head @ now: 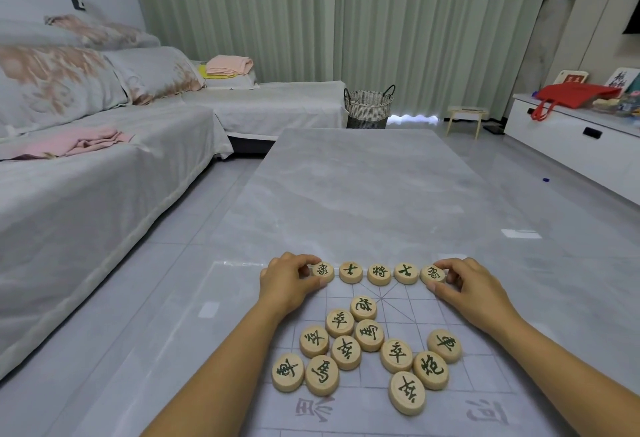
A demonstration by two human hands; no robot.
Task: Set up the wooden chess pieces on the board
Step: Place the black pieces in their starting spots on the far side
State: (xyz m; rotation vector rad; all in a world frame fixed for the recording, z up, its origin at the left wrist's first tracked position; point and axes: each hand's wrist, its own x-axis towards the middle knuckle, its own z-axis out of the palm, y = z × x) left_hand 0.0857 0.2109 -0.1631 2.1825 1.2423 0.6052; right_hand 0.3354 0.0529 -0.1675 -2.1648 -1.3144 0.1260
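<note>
table (374, 187) beyond row (379, 274) bare; loose pieces (360, 350) crowd board (485, 367) middle; board's right part free.

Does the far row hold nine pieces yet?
No, the far row holds only five pieces; the left hand and right hand pinch its end pieces.

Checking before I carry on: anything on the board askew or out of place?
The back row of five sits straight. The eleven loose pieces lie bunched mid-board, off the grid crossings, their characters turned at differing angles. None is face down or stacked.
</note>
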